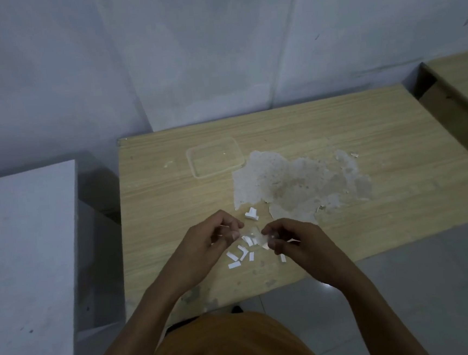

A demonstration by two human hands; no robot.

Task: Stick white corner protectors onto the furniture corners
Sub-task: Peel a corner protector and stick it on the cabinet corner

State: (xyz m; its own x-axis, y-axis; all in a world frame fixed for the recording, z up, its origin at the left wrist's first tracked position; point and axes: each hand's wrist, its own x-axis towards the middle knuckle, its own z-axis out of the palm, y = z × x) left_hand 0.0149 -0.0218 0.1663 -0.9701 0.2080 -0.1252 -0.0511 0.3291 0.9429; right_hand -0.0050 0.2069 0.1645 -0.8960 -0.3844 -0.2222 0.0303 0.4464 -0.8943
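Observation:
A white corner protector (251,214) lies on the wooden table (365,143), just beyond my hands. My right hand (289,243) pinches a small clear piece (256,236), blurred, which looks like a transparent corner protector or film. My left hand (212,238) has its fingers curled, thumb and fingertips close to that same piece; whether it holds a strip is hard to tell. Several small white paper strips (241,254) lie scattered on the table under and between my hands.
A clear plastic tray (215,160) sits further back on the table. A large patch of peeled veneer (298,183) spreads right of centre. A white cabinet (27,252) stands at the left, another wooden table (462,83) at the far right.

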